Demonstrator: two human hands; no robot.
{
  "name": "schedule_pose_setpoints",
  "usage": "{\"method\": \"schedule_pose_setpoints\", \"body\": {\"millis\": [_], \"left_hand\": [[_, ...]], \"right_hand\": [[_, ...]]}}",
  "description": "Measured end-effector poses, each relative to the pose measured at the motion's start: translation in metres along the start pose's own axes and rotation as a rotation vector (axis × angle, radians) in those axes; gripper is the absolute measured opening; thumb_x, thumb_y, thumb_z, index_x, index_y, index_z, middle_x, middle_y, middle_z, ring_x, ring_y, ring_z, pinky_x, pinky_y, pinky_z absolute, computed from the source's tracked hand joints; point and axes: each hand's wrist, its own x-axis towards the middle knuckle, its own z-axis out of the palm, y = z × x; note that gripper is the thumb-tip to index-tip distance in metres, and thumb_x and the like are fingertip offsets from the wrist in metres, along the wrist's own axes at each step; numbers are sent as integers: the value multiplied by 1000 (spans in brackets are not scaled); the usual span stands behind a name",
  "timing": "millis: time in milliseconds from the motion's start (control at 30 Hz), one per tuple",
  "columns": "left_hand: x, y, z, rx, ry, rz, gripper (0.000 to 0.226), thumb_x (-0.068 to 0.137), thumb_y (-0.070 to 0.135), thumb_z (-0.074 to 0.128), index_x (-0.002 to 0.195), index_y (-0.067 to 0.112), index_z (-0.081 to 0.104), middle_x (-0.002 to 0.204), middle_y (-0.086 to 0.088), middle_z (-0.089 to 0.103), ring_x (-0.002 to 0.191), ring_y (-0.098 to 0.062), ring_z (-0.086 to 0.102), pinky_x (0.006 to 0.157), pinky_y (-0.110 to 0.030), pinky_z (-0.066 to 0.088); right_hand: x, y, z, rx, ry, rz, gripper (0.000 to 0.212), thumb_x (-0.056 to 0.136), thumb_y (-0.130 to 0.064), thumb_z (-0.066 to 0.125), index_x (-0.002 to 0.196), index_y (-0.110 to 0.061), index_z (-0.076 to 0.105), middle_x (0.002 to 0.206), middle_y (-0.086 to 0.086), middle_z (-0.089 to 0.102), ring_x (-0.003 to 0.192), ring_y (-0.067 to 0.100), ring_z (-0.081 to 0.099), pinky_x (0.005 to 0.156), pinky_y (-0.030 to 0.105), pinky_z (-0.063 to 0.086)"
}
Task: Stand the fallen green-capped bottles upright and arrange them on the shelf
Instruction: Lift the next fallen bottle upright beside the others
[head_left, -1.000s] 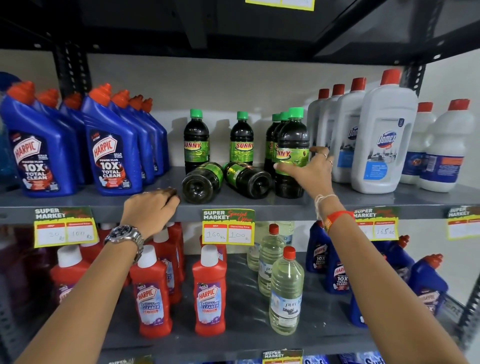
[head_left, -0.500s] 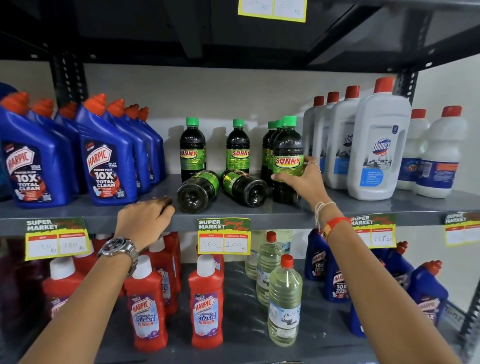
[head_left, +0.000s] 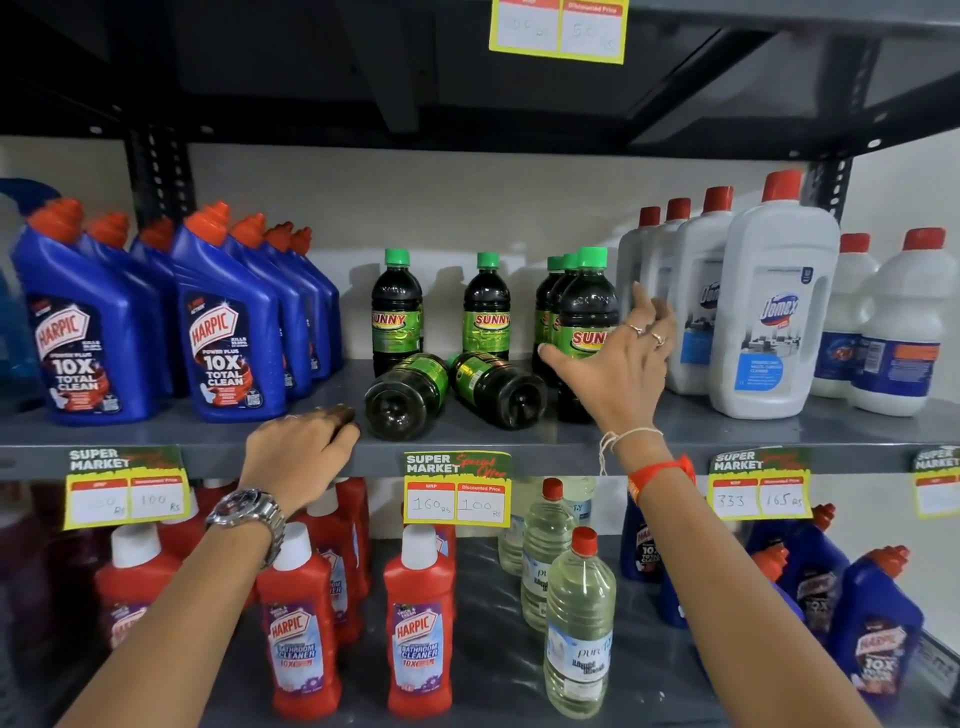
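Two dark green-capped bottles lie on their sides on the grey shelf (head_left: 675, 436), bases toward me: the left fallen bottle (head_left: 408, 395) and the right fallen bottle (head_left: 496, 387). Two more stand upright behind them (head_left: 397, 306) (head_left: 485, 306). A row of three upright ones stands to the right, its front bottle (head_left: 587, 312) just beyond my right hand (head_left: 618, 374), whose fingers are spread and off the bottle. My left hand (head_left: 301, 452) rests flat on the shelf's front edge, left of the fallen bottles, holding nothing.
Blue Harpic bottles (head_left: 223, 332) fill the shelf's left side and white Domex bottles (head_left: 774, 317) its right. Price tags (head_left: 457, 488) hang on the front edge. Below stand red Harpic bottles (head_left: 421, 623) and clear bottles (head_left: 576, 623). Another shelf hangs close overhead.
My right hand has let go of the front upright bottle and opened its fingers. The left hand has stayed on the shelf edge. The camera has tilted upward a little.
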Motion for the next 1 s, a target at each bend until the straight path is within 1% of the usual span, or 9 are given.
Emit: {"method": "schedule_pose_setpoints", "body": {"millis": [100, 167, 233, 367, 533, 700, 800, 900, 1000], "left_hand": [[0, 1, -1, 5, 14, 4, 34, 88, 36, 35, 95, 19, 64, 79, -2, 64, 67, -20, 56, 47, -26, 27], [0, 1, -1, 3, 20, 9, 35, 88, 36, 35, 100, 20, 64, 90, -4, 68, 75, -21, 60, 47, -26, 26], [0, 1, 0, -2, 20, 14, 36, 88, 37, 34, 102, 21, 63, 94, -3, 69, 79, -22, 62, 47, -26, 24], [0, 1, -1, -24, 24, 6, 35, 88, 37, 35, 99, 21, 64, 91, -3, 69, 77, -21, 62, 48, -26, 26], [0, 0, 0, -31, 24, 9, 32, 87, 36, 36, 85, 19, 63, 82, -3, 68, 73, -23, 61, 54, -28, 32], [0, -2, 3, -32, 48, 20, 32, 87, 37, 36, 82, 19, 63, 81, -2, 68, 73, -22, 62, 56, -28, 34], [0, -2, 3, -28, 49, 27, 33, 87, 38, 34, 83, 21, 61, 79, 0, 67, 70, -20, 61, 56, -28, 36], [-1, -2, 3, -38, 55, 26, 34, 87, 39, 34, 84, 22, 62, 76, 1, 67, 67, -18, 60, 56, -27, 34], [-1, -2, 3, -44, 66, 28, 33, 88, 39, 35, 87, 22, 63, 78, 0, 67, 68, -19, 60, 56, -27, 34]], "right_hand": [[-4, -28, -5, -30, 179, -268, 91, 59, -59, 59, 132, -9, 38, 131, 18, 44, 121, 35, 39, 101, 44, 35], [-3, -47, -3, -86, 159, -491, 75, 65, -51, 58, 123, -6, 48, 116, 15, 54, 105, 33, 49, 90, 43, 41], [-2, -62, 4, -160, -100, -596, 68, 71, -47, 59, 125, -7, 46, 114, 14, 56, 105, 32, 50, 85, 44, 48], [5, -77, 29, -376, -654, -466, 66, 75, -42, 65, 126, -7, 43, 125, 16, 54, 117, 35, 48, 85, 43, 47], [13, -81, 53, -598, -885, -306, 57, 76, -49, 64, 119, -13, 53, 116, 6, 62, 107, 27, 58, 76, 31, 39], [10, -79, 64, -644, -722, -291, 50, 76, -49, 58, 114, -16, 56, 101, 4, 61, 97, 26, 57, 71, 28, 37], [2, -73, 63, -511, -473, -349, 46, 73, -44, 59, 105, -12, 57, 96, 10, 65, 97, 32, 62, 66, 29, 36], [-7, -69, 62, -222, -244, -309, 66, 68, -50, 64, 118, -8, 50, 95, 16, 69, 91, 37, 65, 64, 34, 40], [-11, -69, 64, 86, -242, -206, 91, 66, -45, 70, 137, -4, 31, 106, 17, 65, 100, 36, 61, 77, 38, 47]]}}
